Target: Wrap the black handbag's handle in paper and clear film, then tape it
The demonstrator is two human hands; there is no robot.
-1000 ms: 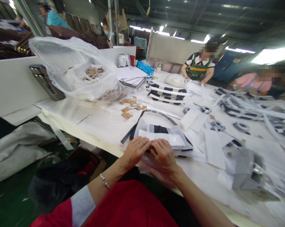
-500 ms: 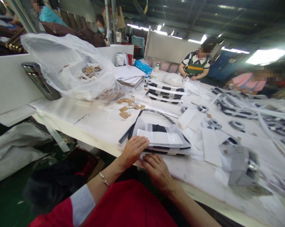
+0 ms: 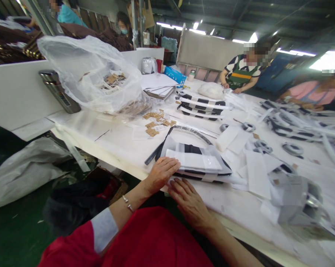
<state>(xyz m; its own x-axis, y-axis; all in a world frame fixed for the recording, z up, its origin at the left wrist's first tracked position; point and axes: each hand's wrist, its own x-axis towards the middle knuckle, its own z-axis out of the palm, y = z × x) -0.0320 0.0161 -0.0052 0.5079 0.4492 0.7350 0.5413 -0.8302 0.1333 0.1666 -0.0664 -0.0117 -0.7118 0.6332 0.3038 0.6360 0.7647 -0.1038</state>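
A black-and-white checked handbag (image 3: 192, 149) lies flat before me, with white padding sheets (image 3: 196, 160) and clear wrap over it. Its curved handle (image 3: 191, 129), covered in film, points away from me. My left hand (image 3: 163, 172) rests on the bag's near left corner, fingers stretched out and close together. Just below, my right hand (image 3: 189, 200) lies palm down at the table's front edge, fingers extended, close to the bag's lower side. Neither hand is wrapped around anything. A dark strap (image 3: 153, 154) sticks out at the bag's left.
Brown tags (image 3: 153, 129) lie scattered beyond the bag. A clear plastic bag (image 3: 92, 74) and a steel flask (image 3: 60, 91) stand at left. More checked bags (image 3: 202, 105) are stacked behind. White sheets (image 3: 258, 174) and a tape dispenser (image 3: 302, 204) sit at right. Two co-workers are across the table.
The view has turned slightly left, so the scene sits farther right in the picture. Both hands keep nearly the same place by the handbag.
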